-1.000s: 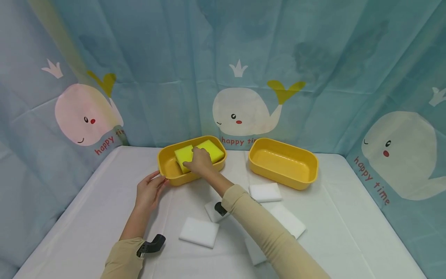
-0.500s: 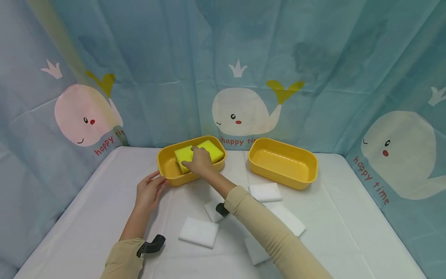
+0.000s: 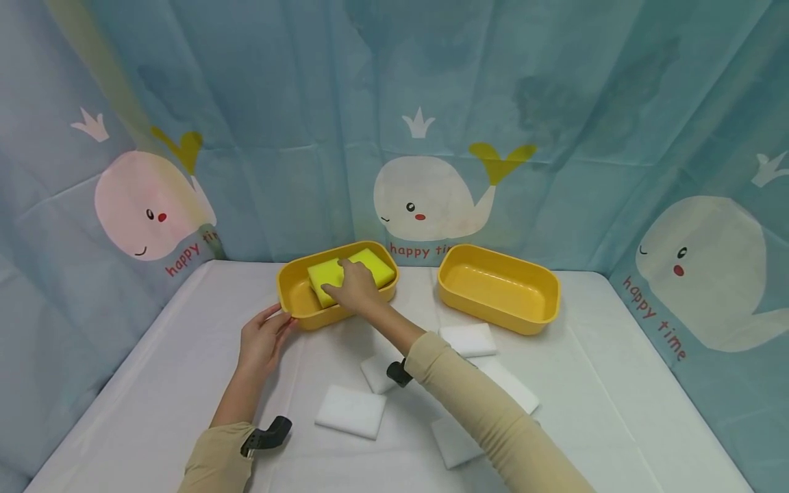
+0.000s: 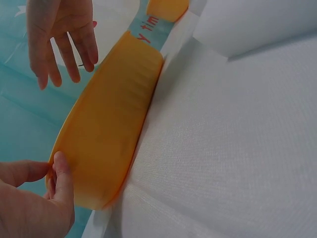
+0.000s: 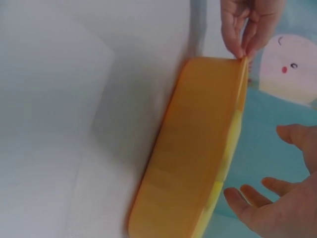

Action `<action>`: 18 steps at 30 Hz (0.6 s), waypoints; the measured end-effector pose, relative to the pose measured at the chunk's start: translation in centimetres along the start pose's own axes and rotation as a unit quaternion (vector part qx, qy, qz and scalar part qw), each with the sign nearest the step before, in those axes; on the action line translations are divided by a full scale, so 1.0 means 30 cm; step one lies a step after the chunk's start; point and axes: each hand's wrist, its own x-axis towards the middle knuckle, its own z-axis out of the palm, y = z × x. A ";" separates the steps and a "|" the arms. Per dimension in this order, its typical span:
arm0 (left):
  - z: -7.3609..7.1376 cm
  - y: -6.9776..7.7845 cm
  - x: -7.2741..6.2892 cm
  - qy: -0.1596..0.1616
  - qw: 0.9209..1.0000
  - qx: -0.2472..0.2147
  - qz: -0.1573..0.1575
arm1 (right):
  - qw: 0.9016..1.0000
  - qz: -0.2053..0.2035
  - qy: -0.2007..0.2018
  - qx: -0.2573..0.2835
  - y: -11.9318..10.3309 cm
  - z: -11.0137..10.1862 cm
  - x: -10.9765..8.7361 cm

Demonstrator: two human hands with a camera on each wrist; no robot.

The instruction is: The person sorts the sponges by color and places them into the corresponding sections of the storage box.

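Right sleeve (image 3: 490, 414): eased slightly toward 4 o'clock over the last second.
Right hand (image 3: 357, 284): fingers spread at the sponges, gripping nothing.
Left hand (image 3: 261, 335): I'm pinching the rim at the tray's 8 o'clock.
Sponges (image 3: 322, 275): two, unmoved inside the tray, so I judge their arrangement no further along.
Tray (image 3: 296, 298): upright at the table's 11 o'clock, long axis pointing between 2 and 3.
Sponge axes: my hand hides too much to tell.
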 end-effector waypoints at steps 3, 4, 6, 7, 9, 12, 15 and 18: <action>-0.003 -0.001 -0.001 -0.003 1.000 -0.001 0.005 | 1.000 -0.004 -0.002 0.006 0.001 -0.006 -0.009; -0.004 -0.001 -0.001 -0.005 1.000 -0.001 0.007 | 1.000 -0.005 -0.003 0.008 0.002 -0.008 -0.012; -0.005 -0.002 -0.003 -0.006 1.000 -0.001 0.011 | 1.000 -0.010 -0.005 0.009 0.002 -0.013 -0.018; -0.006 -0.003 -0.004 -0.006 1.000 0.000 0.012 | 1.000 -0.013 -0.006 0.009 0.002 -0.016 -0.021; -0.006 -0.005 -0.005 -0.007 1.000 -0.001 0.016 | 1.000 -0.018 -0.009 0.009 0.002 -0.022 -0.028; -0.007 -0.008 -0.006 -0.012 1.000 -0.005 0.024 | 1.000 -0.022 -0.010 0.015 0.004 -0.030 -0.038; -0.006 -0.010 -0.005 -0.017 0.999 -0.008 0.031 | 0.999 -0.023 -0.011 0.023 0.007 -0.038 -0.046; -0.004 -0.009 -0.004 -0.014 0.999 -0.009 0.030 | 0.999 -0.026 -0.009 0.030 0.013 -0.044 -0.054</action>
